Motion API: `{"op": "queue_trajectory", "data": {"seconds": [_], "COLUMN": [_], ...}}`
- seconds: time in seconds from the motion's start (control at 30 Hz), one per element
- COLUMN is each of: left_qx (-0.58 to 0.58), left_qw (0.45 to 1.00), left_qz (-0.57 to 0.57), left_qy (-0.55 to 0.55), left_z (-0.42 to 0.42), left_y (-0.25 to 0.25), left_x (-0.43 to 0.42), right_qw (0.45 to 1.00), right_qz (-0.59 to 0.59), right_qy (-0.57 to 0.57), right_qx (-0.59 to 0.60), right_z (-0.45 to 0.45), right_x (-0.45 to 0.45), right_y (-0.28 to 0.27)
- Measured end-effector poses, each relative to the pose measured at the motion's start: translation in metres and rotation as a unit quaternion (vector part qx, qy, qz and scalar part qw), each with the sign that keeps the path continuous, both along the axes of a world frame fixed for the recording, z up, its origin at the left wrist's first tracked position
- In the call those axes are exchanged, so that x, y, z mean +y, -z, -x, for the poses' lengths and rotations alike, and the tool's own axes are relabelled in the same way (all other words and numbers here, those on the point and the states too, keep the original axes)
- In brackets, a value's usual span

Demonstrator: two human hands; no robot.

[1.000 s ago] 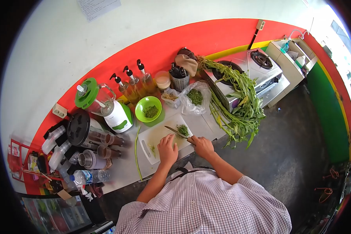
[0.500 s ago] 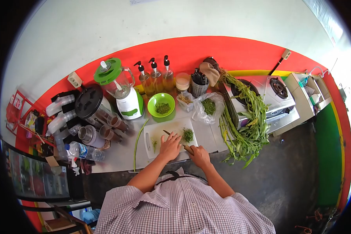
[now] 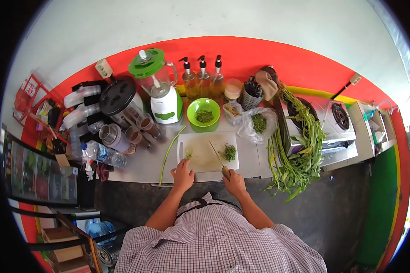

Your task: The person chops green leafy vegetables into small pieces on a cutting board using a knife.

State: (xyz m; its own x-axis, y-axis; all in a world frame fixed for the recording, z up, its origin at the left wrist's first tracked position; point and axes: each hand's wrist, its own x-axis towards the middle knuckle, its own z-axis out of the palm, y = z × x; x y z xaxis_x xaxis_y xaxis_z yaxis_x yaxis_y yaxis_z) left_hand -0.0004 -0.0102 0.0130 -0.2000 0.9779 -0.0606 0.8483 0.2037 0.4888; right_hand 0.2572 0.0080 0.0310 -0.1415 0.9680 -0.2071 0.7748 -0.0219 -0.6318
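My right hand (image 3: 234, 183) grips the wooden handle of a knife (image 3: 217, 154), whose blade points away from me over the white cutting board (image 3: 200, 139). Just right of the blade lies a small heap of chopped green leaves (image 3: 230, 152). My left hand (image 3: 183, 176) is at the board's near left edge, fingers apart, holding nothing that I can see. Its fingertips are close to a few pale green scraps (image 3: 189, 154). Left of the board a long green stalk (image 3: 169, 157) lies on the counter.
Behind the board stands a green bowl (image 3: 197, 105) with chopped greens inside. A plastic bag of greens (image 3: 258, 123) sits beside it. Leafy stems (image 3: 300, 159) drape over the gas stove (image 3: 332, 104). A blender (image 3: 166, 107), pump bottles (image 3: 203, 84) and a water bottle (image 3: 102, 154) line the counter.
My left hand has come off the knife blade and moved left and toward me. The knife has turned so its blade points more directly away. The camera view has shifted.
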Motion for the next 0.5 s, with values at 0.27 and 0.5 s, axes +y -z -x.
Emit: {"op": "queue_trajectory", "data": {"seconds": [0.27,0.5], "left_qx": [-0.023,0.02], "left_qw": [0.999,0.998], "left_qz": [0.024,0.053], "left_qy": [-0.003,0.012], "left_z": [0.006,-0.001], "left_y": [0.004,0.001], "left_x": [-0.014,-0.014], "right_qw": [0.99,0.992], "right_qz": [0.017,0.01], "right_qy": [-0.032,0.0], "right_qx": [-0.135,-0.123], "right_z": [0.005,0.016], "right_x": [-0.005,-0.004], "right_y": [-0.002,-0.01]}}
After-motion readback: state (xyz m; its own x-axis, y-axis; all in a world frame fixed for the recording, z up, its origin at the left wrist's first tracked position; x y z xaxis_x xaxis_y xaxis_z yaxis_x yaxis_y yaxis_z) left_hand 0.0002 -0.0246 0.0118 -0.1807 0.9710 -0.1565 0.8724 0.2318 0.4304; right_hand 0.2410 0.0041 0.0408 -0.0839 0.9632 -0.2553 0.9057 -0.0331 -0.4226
